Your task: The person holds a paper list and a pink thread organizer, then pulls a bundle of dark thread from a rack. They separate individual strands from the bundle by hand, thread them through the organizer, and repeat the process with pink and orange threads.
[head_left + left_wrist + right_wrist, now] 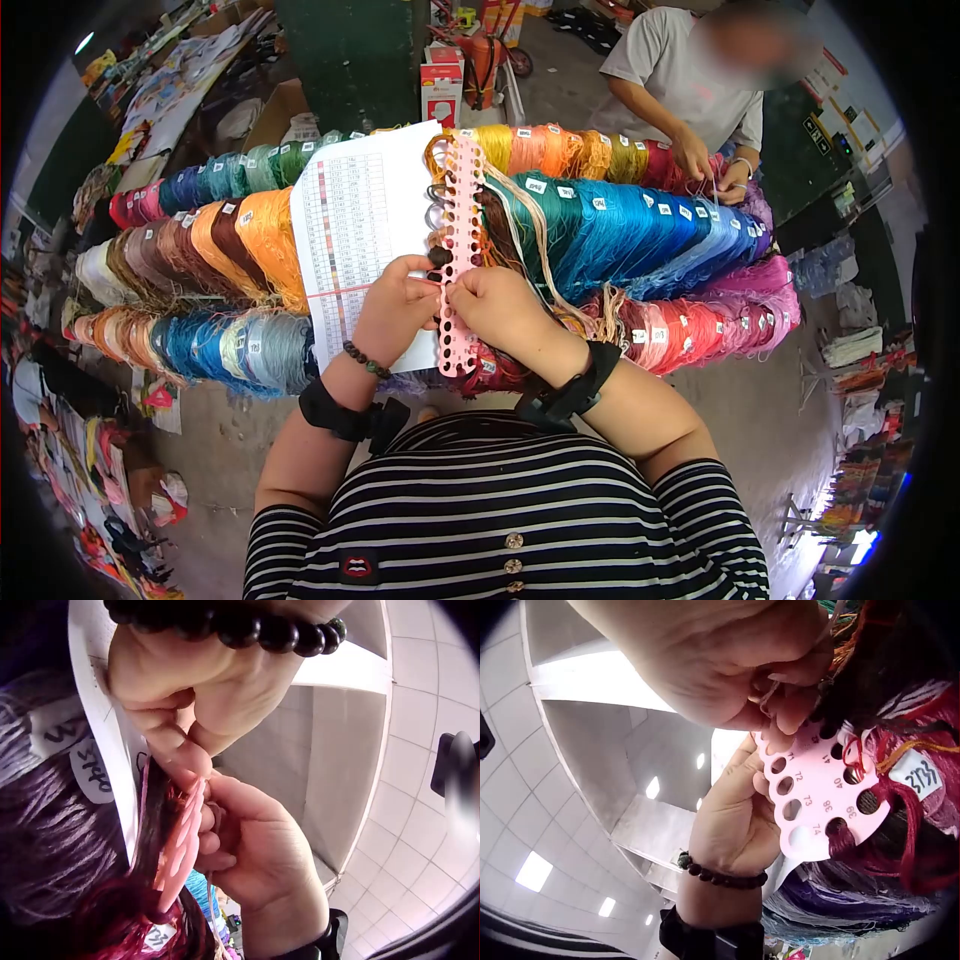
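A long pink thread card [461, 225], with numbered holes along both edges, lies over the thread skeins and the right side of a printed colour chart [372, 215]. My left hand [395, 305] holds the card by its left edge, thumb and fingertips at the rim. Against the card, my right hand [500, 308] pinches a pale pink thread [771, 696] between curled fingers. Dark red thread [907, 840] is looped through a hole near the card's end. Brown and cream strands [535, 225] hang from its right side. The fingertips partly hide the holes between the hands.
Rows of labelled skeins, among them blue ones [630, 235] and orange-brown ones [215, 240], stretch to both sides. Across them, another person [680, 90] handles threads at the right. Behind stand a red and white box [441, 90] and a cluttered table [190, 80].
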